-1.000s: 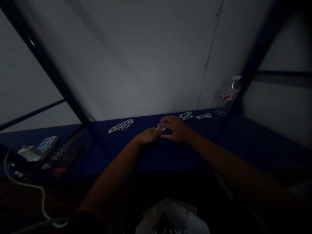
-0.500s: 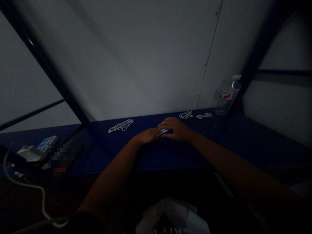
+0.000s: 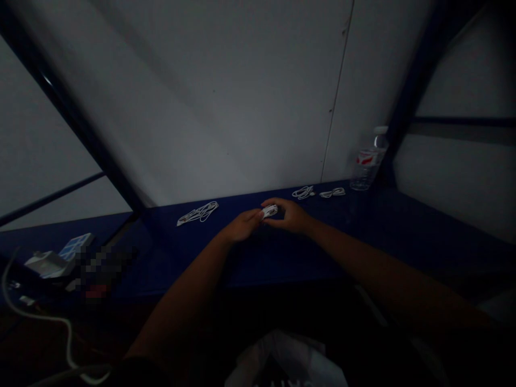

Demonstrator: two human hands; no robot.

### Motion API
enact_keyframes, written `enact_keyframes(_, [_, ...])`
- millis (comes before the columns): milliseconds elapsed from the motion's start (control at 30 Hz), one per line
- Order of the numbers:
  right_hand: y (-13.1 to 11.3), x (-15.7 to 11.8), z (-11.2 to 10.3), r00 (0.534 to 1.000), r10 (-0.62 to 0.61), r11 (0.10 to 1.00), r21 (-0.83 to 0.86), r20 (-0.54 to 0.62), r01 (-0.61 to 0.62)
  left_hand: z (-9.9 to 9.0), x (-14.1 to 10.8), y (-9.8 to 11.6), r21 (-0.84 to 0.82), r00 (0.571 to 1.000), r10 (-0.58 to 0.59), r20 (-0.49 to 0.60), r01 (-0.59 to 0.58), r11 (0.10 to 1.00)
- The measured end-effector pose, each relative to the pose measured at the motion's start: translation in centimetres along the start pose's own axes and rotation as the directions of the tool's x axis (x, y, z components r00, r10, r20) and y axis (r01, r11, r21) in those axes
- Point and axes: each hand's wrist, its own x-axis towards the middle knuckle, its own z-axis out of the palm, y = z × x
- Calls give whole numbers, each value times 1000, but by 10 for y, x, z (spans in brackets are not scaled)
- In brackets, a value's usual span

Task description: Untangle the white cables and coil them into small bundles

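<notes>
A small white cable bundle [image 3: 269, 212] is between my two hands, above the blue shelf [image 3: 242, 263]. My left hand [image 3: 244, 223] grips its left end with the fingers closed. On the other side, my right hand [image 3: 289, 215] curls thumb and fingers around the bundle's right part. A longer white cable coil [image 3: 198, 213] lies on the shelf to the left. Two more coils, one looped [image 3: 303, 192] and one narrower [image 3: 332, 192], lie to the right near the wall.
A clear plastic bottle [image 3: 366, 161] with a red and white label stands at the back right. White boxes [image 3: 50, 263] sit at the far left, beside a blurred dark object. A thick white cord [image 3: 66, 328] hangs at the lower left. Blue posts frame both sides.
More of the white bundle shows between my hands, and my fingers have shifted around it. The whole view has moved slightly.
</notes>
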Motion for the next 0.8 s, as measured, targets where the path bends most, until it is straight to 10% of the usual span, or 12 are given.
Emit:
enact_keyframes(267, [12,4,10,985,150,911,377,80,-169,6,6,-8,-363,996,-84,-24,70,929])
enact_keyframes(500, [0,3,13,996,85,949,303,34,-91,5,10,-10,-598,977,-212,-40,146,788])
enact_keyframes(800, [1,5,18,990,126,971,213,-56,-112,11,9,-6,-546,986,-158,-59,101,832])
